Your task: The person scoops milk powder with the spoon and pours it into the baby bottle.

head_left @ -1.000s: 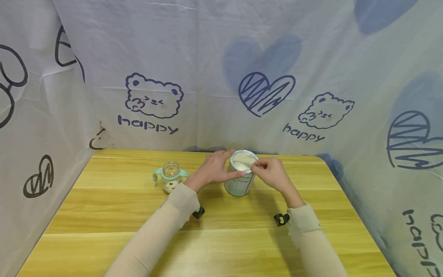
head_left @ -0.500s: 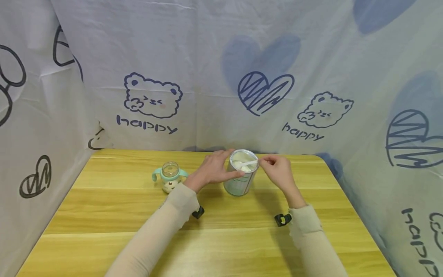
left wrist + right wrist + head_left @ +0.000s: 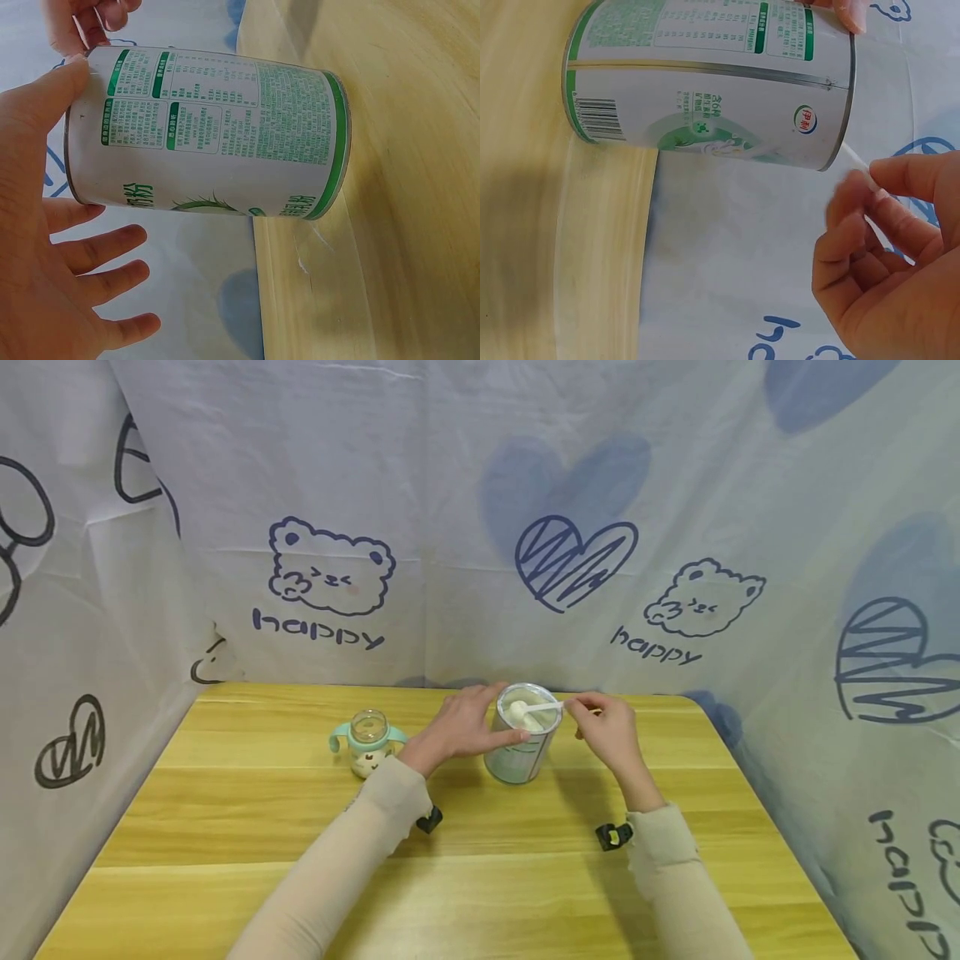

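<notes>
Above tin (image 3: 522, 737), scoop (image 3: 534, 708) now higher

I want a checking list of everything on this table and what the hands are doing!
Surface: yellow wooden table, bare wood showing in front.
Job's things: open milk powder tin standing upright; white scoop over its mouth, heaped with powder.
Clutter: small glass bottle with teal handles, lid off, left of the tin.
Grips: left hand steadies the tin's side, thumb on its front near the rim; right hand pinches the scoop's handle.
Cables: nothing seen; a small black device shows by each wrist.
Surroundings: white cloth with blue bears, hearts and "happy" around the table.
</notes>
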Tool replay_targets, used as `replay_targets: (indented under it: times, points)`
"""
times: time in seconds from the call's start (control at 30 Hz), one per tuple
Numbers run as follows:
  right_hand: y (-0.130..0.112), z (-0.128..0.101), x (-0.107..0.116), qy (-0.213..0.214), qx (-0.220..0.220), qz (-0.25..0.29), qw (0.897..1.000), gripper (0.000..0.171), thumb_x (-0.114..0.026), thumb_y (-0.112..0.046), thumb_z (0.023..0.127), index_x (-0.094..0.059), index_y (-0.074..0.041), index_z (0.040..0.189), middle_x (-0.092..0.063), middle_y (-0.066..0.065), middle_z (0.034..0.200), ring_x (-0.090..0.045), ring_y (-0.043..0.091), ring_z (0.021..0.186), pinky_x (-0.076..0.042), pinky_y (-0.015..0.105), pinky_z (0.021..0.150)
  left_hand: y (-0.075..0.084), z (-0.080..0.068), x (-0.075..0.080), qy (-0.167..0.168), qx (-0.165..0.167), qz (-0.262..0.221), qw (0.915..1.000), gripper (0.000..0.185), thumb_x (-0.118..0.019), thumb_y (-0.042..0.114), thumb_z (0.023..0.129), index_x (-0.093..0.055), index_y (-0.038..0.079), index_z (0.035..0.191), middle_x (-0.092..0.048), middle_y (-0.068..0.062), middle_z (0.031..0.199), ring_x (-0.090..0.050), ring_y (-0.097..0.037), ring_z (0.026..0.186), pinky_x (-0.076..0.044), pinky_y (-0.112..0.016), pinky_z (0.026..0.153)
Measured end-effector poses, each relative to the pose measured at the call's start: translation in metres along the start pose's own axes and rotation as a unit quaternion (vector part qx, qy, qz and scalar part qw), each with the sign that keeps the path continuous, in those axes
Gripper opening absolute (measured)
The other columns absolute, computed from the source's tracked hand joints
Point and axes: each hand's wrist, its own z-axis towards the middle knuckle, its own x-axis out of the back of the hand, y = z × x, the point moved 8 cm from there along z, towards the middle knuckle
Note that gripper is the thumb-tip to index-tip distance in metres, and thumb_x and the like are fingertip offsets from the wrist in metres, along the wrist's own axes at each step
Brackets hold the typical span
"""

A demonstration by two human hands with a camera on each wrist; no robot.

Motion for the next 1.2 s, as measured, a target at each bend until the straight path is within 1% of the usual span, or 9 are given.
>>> replay_targets:
  times: [0.13,0.23,0.3,0.47,0.6,0.83,1.03,1.13,1.2]
  points:
    - [0.001,0.0,0.001,-0.003,-0.017,0.008,1.0,0.027,-0.067,-0.023,0.101,-0.08,-0.002,0.111,-0.077,0.022,0.102,-0.069,0.013,0.067,-0.047,0.022,0.055,0.0,0.0,0.0,-0.001,0.002,0.007,1.0,0.098,-0.068,0.071,0.089,-0.038,0.014,0.164,-0.054,-0.019,0.156,-0.05,-0.041,0.143,-0.039,-0.063,0.12]
    - [0.001,-0.001,0.002,-0.003,-0.026,0.008,1.0,0.028,-0.066,-0.024,0.101,-0.08,-0.002,0.111,-0.077,0.021,0.099,-0.066,0.009,0.068,-0.049,0.021,0.057,0.0,0.0,0.0,0.0,0.0,0.015,0.9999,0.098,-0.068,0.071,0.089,-0.039,0.014,0.163,-0.054,-0.019,0.155,-0.051,-0.04,0.142,-0.04,-0.064,0.119]
    - [0.001,-0.001,0.002,-0.002,-0.032,0.01,0.999,0.028,-0.066,-0.024,0.101,-0.08,-0.001,0.111,-0.077,0.017,0.094,-0.063,0.007,0.068,-0.051,0.021,0.057,0.0,0.001,0.001,0.0,-0.002,0.019,0.9998,0.098,-0.068,0.071,0.089,-0.039,0.014,0.163,-0.055,-0.018,0.154,-0.052,-0.04,0.141,-0.04,-0.064,0.118]
    - [0.003,-0.001,0.003,0.001,-0.038,0.021,0.999,0.027,-0.066,-0.024,0.099,-0.08,-0.003,0.109,-0.075,0.009,0.087,-0.064,0.01,0.068,-0.053,0.022,0.057,0.001,0.001,0.001,0.0,0.001,0.025,0.9997,0.097,-0.067,0.071,0.09,-0.039,0.014,0.163,-0.056,-0.018,0.153,-0.052,-0.041,0.141,-0.041,-0.065,0.117]
    - [0.003,-0.002,0.004,0.01,-0.039,0.028,0.999,0.027,-0.066,-0.024,0.098,-0.08,-0.003,0.107,-0.075,0.01,0.089,-0.066,0.012,0.07,-0.053,0.022,0.058,0.001,-0.001,0.002,-0.002,0.004,0.023,0.9997,0.098,-0.067,0.071,0.09,-0.039,0.014,0.163,-0.054,-0.02,0.155,-0.05,-0.042,0.143,-0.04,-0.066,0.118]
    - [-0.001,-0.003,0.005,0.029,-0.024,0.029,0.999,0.026,-0.067,-0.023,0.098,-0.08,-0.001,0.105,-0.077,0.016,0.096,-0.066,0.011,0.072,-0.053,0.021,0.064,0.002,-0.001,0.003,-0.002,0.003,0.024,0.9997,0.098,-0.068,0.071,0.09,-0.039,0.013,0.163,-0.053,-0.02,0.156,-0.049,-0.042,0.144,-0.039,-0.065,0.119]
    - [-0.002,-0.002,0.009,0.05,-0.034,0.047,0.997,0.026,-0.067,-0.024,0.097,-0.08,-0.002,0.103,-0.077,0.017,0.098,-0.067,0.01,0.072,-0.054,0.02,0.064,0.002,0.0,0.003,0.002,0.001,0.025,0.9997,0.098,-0.068,0.071,0.089,-0.04,0.012,0.162,-0.054,-0.02,0.155,-0.05,-0.043,0.143,-0.04,-0.066,0.118]
    - [0.0,-0.001,0.011,0.06,-0.048,0.053,0.996,0.025,-0.067,-0.023,0.096,-0.079,-0.002,0.101,-0.076,0.013,0.091,-0.068,0.013,0.072,-0.053,0.02,0.061,0.002,0.0,0.004,0.0,0.002,0.026,0.9997,0.098,-0.068,0.072,0.089,-0.04,0.012,0.162,-0.053,-0.02,0.155,-0.049,-0.042,0.144,-0.039,-0.065,0.118]
    - [0.001,0.0,0.012,0.064,-0.055,0.059,0.995,0.024,-0.067,-0.022,0.095,-0.079,-0.002,0.099,-0.073,0.006,0.084,-0.068,0.016,0.073,-0.052,0.02,0.059,0.002,0.0,0.004,-0.003,0.002,0.029,0.9996,0.099,-0.068,0.073,0.089,-0.041,0.012,0.162,-0.053,-0.019,0.155,-0.049,-0.041,0.144,-0.039,-0.065,0.118]
